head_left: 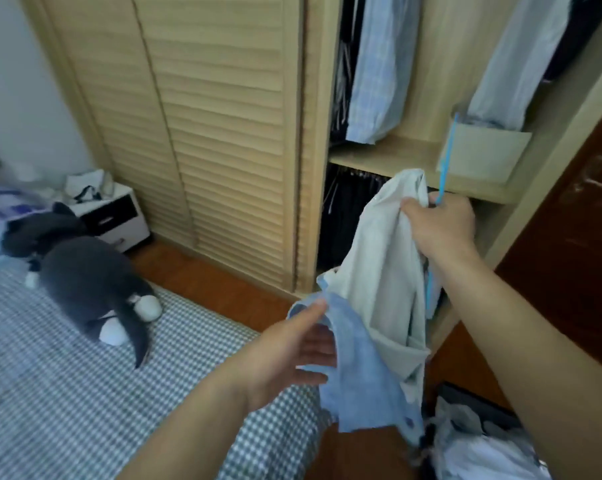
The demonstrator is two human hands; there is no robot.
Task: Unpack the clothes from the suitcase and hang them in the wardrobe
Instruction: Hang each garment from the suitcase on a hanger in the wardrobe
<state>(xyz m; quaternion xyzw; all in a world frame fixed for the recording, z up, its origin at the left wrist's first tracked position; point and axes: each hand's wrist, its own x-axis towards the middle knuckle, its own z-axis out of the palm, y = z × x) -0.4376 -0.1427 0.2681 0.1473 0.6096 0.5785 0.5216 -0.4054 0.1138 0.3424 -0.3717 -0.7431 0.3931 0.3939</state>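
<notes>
Blue plastic hanger [444,157] is what our right hand [441,226] has got, fingers curled tight round it together with a bunch of the cream shirt [382,265], which droops down below the knuckles. Our left hand [292,355] is spread loose, fingers fairly straight, palm against the light blue shirt [358,372] that dangles just past the fingertips, touching it but not really clamping it. Beyond the right fingers we've got the open wardrobe [396,154] with shirts already hanging. Below the right wrist sits the suitcase [472,441], more clothes inside. Off past the left thumb, a grey plush toy [88,271] lies on the checked bed [67,393].
</notes>
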